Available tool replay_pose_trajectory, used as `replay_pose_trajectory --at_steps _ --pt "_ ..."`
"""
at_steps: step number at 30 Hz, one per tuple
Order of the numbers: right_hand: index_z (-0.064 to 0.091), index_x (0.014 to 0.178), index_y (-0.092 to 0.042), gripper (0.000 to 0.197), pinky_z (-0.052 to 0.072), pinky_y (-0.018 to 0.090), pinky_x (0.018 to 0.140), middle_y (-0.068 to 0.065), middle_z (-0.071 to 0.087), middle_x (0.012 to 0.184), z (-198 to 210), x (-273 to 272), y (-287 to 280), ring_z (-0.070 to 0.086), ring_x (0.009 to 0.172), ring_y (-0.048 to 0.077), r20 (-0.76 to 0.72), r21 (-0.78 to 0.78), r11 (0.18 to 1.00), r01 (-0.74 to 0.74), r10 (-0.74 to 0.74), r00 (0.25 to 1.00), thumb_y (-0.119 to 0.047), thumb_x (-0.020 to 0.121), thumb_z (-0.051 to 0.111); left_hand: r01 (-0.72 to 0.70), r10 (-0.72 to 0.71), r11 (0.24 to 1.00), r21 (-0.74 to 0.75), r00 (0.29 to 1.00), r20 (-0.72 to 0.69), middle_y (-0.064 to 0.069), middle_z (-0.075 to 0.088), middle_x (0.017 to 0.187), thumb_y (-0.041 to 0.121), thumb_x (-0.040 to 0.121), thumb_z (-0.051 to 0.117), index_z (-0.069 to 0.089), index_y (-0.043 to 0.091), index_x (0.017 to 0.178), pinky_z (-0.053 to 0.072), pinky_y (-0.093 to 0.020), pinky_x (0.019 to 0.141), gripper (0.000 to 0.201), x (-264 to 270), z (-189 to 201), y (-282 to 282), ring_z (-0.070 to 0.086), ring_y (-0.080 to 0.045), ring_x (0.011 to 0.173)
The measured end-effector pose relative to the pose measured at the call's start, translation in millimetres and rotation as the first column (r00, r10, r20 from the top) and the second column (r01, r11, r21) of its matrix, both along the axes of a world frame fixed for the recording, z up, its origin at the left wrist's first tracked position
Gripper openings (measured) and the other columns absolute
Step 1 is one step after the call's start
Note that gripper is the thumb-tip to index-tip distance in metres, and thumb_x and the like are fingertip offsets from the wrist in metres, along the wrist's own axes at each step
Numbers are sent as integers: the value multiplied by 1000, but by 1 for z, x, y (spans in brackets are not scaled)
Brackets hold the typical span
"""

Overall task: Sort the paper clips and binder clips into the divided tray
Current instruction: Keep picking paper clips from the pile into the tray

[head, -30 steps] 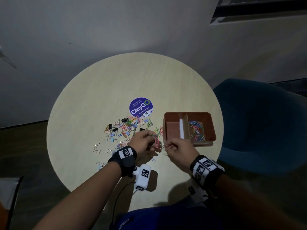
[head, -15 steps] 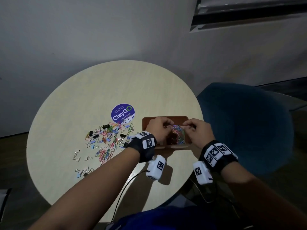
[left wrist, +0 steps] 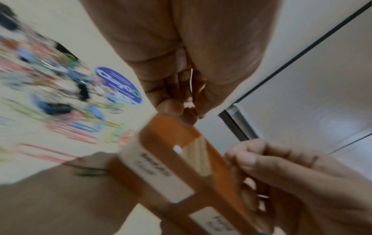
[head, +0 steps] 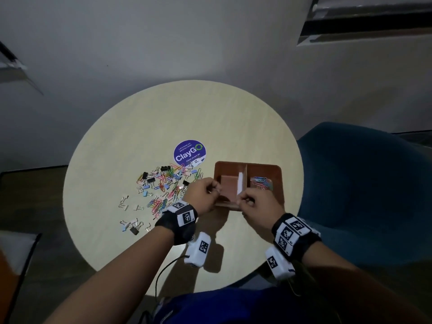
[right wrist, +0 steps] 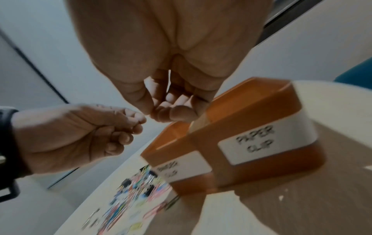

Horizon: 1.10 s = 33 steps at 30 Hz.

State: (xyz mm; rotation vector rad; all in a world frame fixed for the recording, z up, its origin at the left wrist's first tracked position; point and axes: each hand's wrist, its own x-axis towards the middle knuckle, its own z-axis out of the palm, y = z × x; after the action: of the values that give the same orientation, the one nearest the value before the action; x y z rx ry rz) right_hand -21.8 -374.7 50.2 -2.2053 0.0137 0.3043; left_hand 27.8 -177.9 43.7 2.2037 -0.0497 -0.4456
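Note:
The orange divided tray (head: 247, 163) stands at the table's right. Several coloured paper clips (head: 261, 182) lie in its right compartment, labelled PAPER CLIP (right wrist: 255, 141); the left compartment looks bare. A mixed pile of paper clips and binder clips (head: 168, 181) is spread to the tray's left. My left hand (head: 214, 190) hovers at the tray's near-left corner, fingers curled, with a thin pale wire (left wrist: 191, 82), apparently a paper clip, between them. My right hand (head: 245, 201) hovers over the tray's near rim by the divider, fingers curled to the thumb (right wrist: 161, 111), nothing visible in it.
A purple ClayGO sticker (head: 189, 152) marks the round table behind the pile. Loose binder clips (head: 131, 225) lie scattered toward the near-left edge. A blue chair (head: 362, 183) stands close beside the table on the right.
One second ago both hands were picking clips at the pile. Half a second ago they were over the tray's right compartment with a bunch of clips. Both have since pulled back to the tray's near edge.

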Motion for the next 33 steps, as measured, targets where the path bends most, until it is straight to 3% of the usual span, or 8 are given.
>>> replay_pose_trajectory --at_steps 5,8,11,15,19,21,26,33 --pt "71 87 -23 9 51 20 67 -15 62 75 -13 -2 49 58 69 -2 -52 -19 967 -254 253 966 -20 90 62 -104 126 976 191 986 -107 7 70 80 17 91 62 67 22 81 54 -27 70 12 -26 -26 86 67 -15 77" --pt "70 89 -21 13 55 27 68 -12 65 80 -22 -1 74 62 72 4 -91 -79 913 -400 393 915 -20 88 58 -142 183 947 288 975 -122 11 67 79 17 89 63 65 25 78 41 -18 58 13 -39 -30 119 63 -11 76" --pt "68 91 -21 14 54 30 68 -10 62 82 -35 1 97 61 76 11 -143 -192 865 -464 443 885 -22 87 54 -84 150 916 392 979 -139 8 67 84 22 87 63 66 24 82 39 -21 60 6 -47 -35 136 61 -11 79" --pt "58 87 -23 5 38 25 67 0 63 97 -54 5 122 52 80 16 -182 -326 816 -476 440 879 -27 90 57 -31 102 858 513 988 -112 5 64 85 25 84 57 67 26 87 39 -20 57 10 -52 -47 146 60 -15 78" --pt "59 100 -16 18 45 30 76 6 61 107 -71 9 134 59 96 25 -231 -421 781 -462 400 887 -31 92 58 112 -53 838 535 991 -125 -2 61 102 30 92 52 65 26 107 52 -32 77 20 -50 -61 151 61 -24 92" --pt "59 109 -14 24 48 33 82 6 59 113 -76 10 136 59 101 26 -264 -444 764 -468 387 883 -31 92 59 175 -122 828 532 983 -135 -2 58 105 31 93 54 63 27 112 52 -33 77 22 -47 -66 152 60 -25 93" --pt "61 103 -13 15 44 29 74 6 60 112 -81 9 140 60 97 26 -285 -443 791 -422 322 903 -21 90 58 208 -153 819 535 977 -145 0 54 103 33 79 71 62 23 102 45 -28 70 27 -41 -71 152 55 -20 88" --pt "64 100 -10 19 49 32 78 10 62 107 -77 11 149 62 95 29 -347 -485 758 -437 292 891 -11 86 51 278 -242 797 536 960 -138 -6 58 107 17 90 55 68 19 100 47 -28 74 16 -33 -80 155 61 -26 94"
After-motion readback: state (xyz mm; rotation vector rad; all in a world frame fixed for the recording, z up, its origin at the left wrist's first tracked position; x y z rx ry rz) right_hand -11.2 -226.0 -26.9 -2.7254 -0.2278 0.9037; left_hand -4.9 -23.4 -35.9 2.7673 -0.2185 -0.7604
